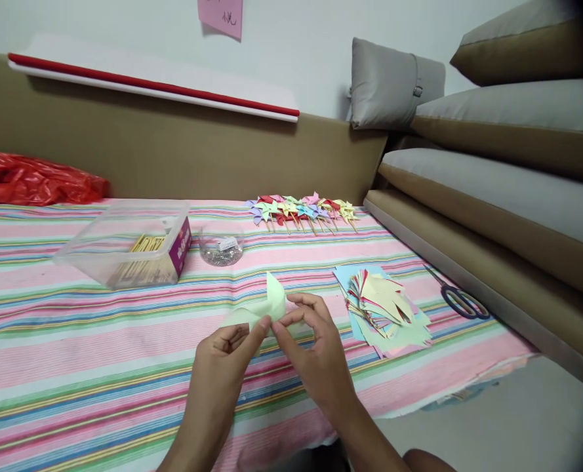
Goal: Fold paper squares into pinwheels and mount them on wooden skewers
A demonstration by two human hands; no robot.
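Between my two hands is a pale green paper pinwheel (274, 298), partly folded, with one blade pointing up and another spread to the left. My left hand (232, 351) is closed on its left side, the thumb pressing near the middle. My right hand (315, 347) pinches the right side, thumb tip beside the left thumb and fingers curled behind the paper. Both thumbs hide the centre of the pinwheel. To the right of my hands lies a pile of cut coloured paper (387, 308).
Scissors (463, 301) lie right, beside stacked cushions (498, 177). Finished pinwheels on sticks (301, 211) lie at the back. A clear plastic bin (119, 278) holds wooden sticks, near a round clear container (221, 252) of small metal pieces. A red plastic bag (35, 180) sits far left.
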